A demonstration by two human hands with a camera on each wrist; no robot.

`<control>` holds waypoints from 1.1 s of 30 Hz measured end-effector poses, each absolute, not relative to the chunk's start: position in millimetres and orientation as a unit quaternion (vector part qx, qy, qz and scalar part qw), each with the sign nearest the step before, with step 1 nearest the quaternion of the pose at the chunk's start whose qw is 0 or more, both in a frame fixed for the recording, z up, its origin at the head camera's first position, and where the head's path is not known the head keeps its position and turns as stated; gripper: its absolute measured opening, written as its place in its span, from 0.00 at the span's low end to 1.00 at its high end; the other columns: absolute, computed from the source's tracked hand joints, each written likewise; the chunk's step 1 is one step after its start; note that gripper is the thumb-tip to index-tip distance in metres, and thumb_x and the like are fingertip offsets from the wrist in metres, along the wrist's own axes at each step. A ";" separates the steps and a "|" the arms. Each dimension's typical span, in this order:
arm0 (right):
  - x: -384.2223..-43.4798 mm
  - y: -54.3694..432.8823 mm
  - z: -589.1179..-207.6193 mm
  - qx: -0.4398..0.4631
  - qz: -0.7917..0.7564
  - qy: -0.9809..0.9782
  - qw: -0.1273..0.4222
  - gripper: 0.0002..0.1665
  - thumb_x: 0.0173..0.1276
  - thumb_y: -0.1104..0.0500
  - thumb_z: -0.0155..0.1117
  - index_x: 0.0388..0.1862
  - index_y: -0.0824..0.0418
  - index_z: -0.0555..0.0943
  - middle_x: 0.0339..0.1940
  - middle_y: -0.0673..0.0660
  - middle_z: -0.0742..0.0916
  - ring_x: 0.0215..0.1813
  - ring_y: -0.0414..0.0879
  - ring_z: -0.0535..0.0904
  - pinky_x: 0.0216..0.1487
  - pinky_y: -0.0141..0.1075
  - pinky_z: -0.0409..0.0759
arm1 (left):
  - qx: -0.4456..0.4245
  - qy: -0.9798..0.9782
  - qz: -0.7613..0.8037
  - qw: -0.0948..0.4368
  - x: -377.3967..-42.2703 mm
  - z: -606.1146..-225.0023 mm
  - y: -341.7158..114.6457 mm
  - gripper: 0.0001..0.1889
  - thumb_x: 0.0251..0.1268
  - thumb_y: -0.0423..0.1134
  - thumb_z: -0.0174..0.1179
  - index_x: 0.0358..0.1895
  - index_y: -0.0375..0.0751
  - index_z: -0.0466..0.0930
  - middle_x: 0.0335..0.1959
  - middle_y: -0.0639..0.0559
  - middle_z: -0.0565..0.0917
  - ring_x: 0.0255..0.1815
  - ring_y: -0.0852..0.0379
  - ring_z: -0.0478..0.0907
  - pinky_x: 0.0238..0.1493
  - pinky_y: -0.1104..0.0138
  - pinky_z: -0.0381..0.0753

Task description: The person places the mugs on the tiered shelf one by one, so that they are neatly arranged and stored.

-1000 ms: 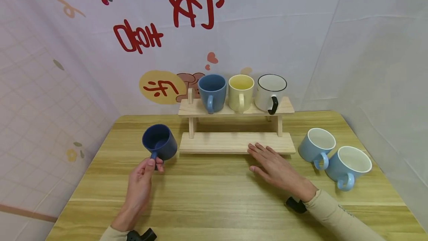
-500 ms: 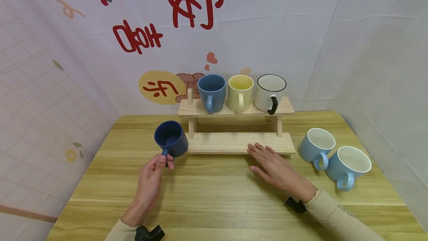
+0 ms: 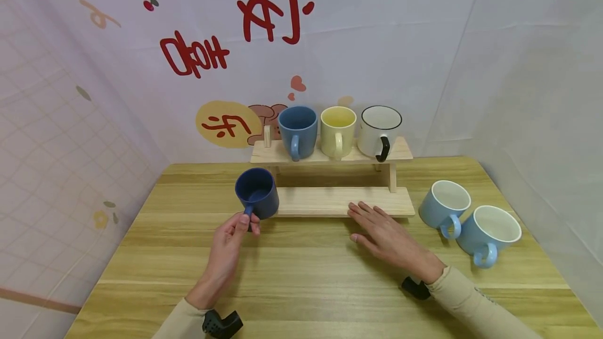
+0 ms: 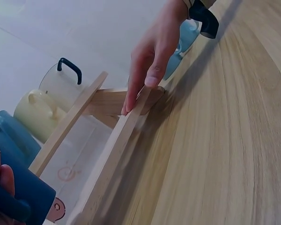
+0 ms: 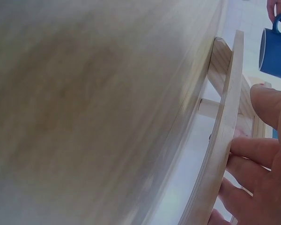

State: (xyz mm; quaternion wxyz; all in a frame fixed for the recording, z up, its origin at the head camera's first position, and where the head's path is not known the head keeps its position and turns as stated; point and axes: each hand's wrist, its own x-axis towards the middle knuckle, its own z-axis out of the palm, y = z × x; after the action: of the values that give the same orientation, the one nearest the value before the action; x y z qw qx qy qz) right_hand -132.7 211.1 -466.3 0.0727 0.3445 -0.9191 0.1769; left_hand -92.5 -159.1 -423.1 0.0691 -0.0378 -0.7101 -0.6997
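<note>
My left hand (image 3: 226, 247) pinches the handle of a dark blue mug (image 3: 264, 200) between thumb and fingers. The mug is upright, in front of the left end of a two-tier wooden rack (image 3: 330, 202), and hides that end of its lower shelf. In the right wrist view, the mug (image 5: 277, 54) appears off the tabletop. With fingers extended, my right hand (image 3: 393, 237) rests on the front edge of the lower shelf, towards its right end. The left wrist view shows those fingertips (image 4: 127, 104) against the board's edge.
On the upper shelf stand a blue mug (image 3: 299, 131), a yellow mug (image 3: 333, 139) and a white mug with a black handle (image 3: 374, 132). Two light blue mugs (image 3: 443, 205) (image 3: 490, 232) stand on the table to the right. A white printed cloth (image 3: 377, 56) hangs behind.
The left hand has carried the dark blue mug rightward, from left of the rack to the front of its lower shelf's left end. My right hand has stayed in place.
</note>
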 end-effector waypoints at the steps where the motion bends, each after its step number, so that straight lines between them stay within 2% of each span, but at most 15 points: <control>1: -132.7 211.0 -466.4 0.344 0.177 -0.919 0.073 0.37 0.78 0.46 0.63 0.77 0.66 0.71 0.79 0.62 0.71 0.80 0.61 0.63 0.76 0.60 0.61 | -0.037 -0.710 -0.700 0.066 -93.4 -423.6 -157.8 0.19 0.85 0.40 0.49 0.46 0.22 0.79 0.29 0.52 0.82 0.42 0.54 0.79 0.59 0.63 0.70; 10: -132.1 211.0 -467.5 0.343 0.179 -0.919 0.076 0.37 0.77 0.47 0.64 0.76 0.66 0.71 0.79 0.62 0.71 0.80 0.61 0.64 0.76 0.60 0.61 | -0.044 -0.707 -0.704 0.047 -100.1 -423.1 -145.7 0.21 0.85 0.43 0.49 0.48 0.22 0.79 0.30 0.49 0.82 0.44 0.53 0.79 0.62 0.63 0.70; 15: -131.7 211.0 -467.7 0.343 0.181 -0.918 0.077 0.37 0.77 0.47 0.64 0.76 0.66 0.71 0.78 0.62 0.72 0.79 0.61 0.64 0.76 0.60 0.62 | -0.039 -0.704 -0.708 0.041 -103.6 -423.6 -139.7 0.20 0.85 0.44 0.50 0.47 0.26 0.80 0.30 0.50 0.83 0.46 0.52 0.80 0.65 0.60 0.68; 26: -131.9 211.1 -468.2 0.342 0.180 -0.919 0.078 0.37 0.77 0.47 0.64 0.76 0.65 0.71 0.79 0.62 0.72 0.80 0.60 0.64 0.76 0.60 0.62 | -0.036 -0.702 -0.710 0.037 -112.1 -427.5 -127.7 0.20 0.85 0.43 0.50 0.47 0.24 0.80 0.30 0.49 0.83 0.44 0.52 0.80 0.64 0.61 0.68; 33: -132.3 210.9 -467.2 0.343 0.182 -0.918 0.076 0.36 0.78 0.47 0.63 0.76 0.65 0.71 0.79 0.62 0.71 0.80 0.60 0.64 0.76 0.60 0.62 | -0.039 -0.696 -0.716 0.036 -118.8 -433.0 -122.3 0.18 0.84 0.41 0.51 0.46 0.25 0.82 0.30 0.49 0.84 0.46 0.53 0.80 0.64 0.63 0.67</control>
State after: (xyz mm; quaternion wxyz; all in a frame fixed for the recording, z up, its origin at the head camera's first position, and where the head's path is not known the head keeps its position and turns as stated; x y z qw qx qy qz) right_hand -132.3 210.9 -467.2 0.0758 0.3429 -0.9185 0.1818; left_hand -118.8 -122.3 -433.0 0.0359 -0.0394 -0.6957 -0.7164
